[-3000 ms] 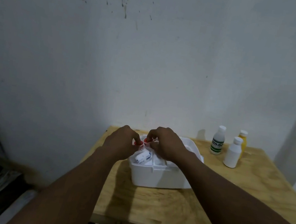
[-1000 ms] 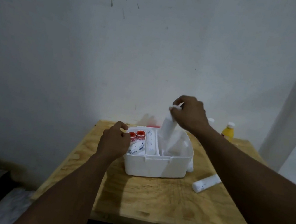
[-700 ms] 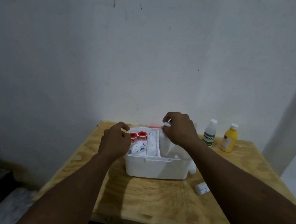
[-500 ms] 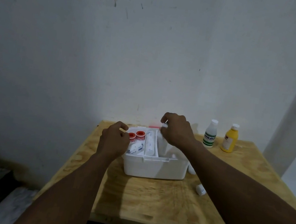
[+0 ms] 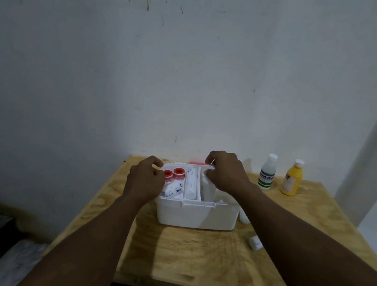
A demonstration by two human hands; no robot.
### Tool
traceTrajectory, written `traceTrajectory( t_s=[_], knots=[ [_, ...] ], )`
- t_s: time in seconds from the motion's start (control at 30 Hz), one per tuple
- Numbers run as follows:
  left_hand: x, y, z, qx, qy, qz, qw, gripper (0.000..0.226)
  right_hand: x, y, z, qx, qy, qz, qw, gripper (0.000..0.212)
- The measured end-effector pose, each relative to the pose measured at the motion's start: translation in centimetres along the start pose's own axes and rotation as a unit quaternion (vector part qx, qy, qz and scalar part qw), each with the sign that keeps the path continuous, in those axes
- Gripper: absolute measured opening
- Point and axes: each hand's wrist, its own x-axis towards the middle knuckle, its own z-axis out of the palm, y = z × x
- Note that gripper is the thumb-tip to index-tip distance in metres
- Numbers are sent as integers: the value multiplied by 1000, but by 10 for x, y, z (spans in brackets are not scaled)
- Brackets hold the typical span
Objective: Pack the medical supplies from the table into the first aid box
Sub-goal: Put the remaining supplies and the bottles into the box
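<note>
The white first aid box (image 5: 196, 214) stands open on the wooden table (image 5: 201, 256). Its left compartments hold two red tape rolls (image 5: 174, 173), small white packets (image 5: 174, 190) and a white bandage roll (image 5: 191, 183). My right hand (image 5: 226, 172) pinches the top of a white bottle (image 5: 208, 190) that stands inside the right compartment. My left hand (image 5: 145, 180) rests curled on the box's left rim, holding nothing I can see. Another white bottle (image 5: 255, 243) lies on the table to the right of the box, partly hidden by my right forearm.
A clear bottle with a green label (image 5: 267, 172) and a yellow bottle (image 5: 292, 178) stand at the table's back right. A white item (image 5: 244, 216) leans by the box's right wall. The wall rises right behind the table; the floor lies dark to the left.
My right hand has lowered the white bottle from above the box down into the right compartment. My left hand stayed on the left rim.
</note>
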Motion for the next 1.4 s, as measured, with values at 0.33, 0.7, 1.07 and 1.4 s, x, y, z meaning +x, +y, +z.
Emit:
traceTrajectory(
  t_s=[0.33, 0.7, 1.07, 1.4],
  knots=[
    [9, 27, -6, 56, -6, 61, 997, 28, -21, 31, -70, 20, 49, 85, 995, 28],
    [-42, 157, 71, 180, -116, 342, 915, 33, -88, 100, -92, -6, -146, 299, 943, 32],
    [-69, 185, 122, 487, -247, 317, 775, 6, -111, 117, -64, 15, -199, 315, 928, 28],
    [-75, 184, 141, 545, -234, 292, 750, 14, -101, 142, -70, 40, -180, 309, 933, 23]
  ],
)
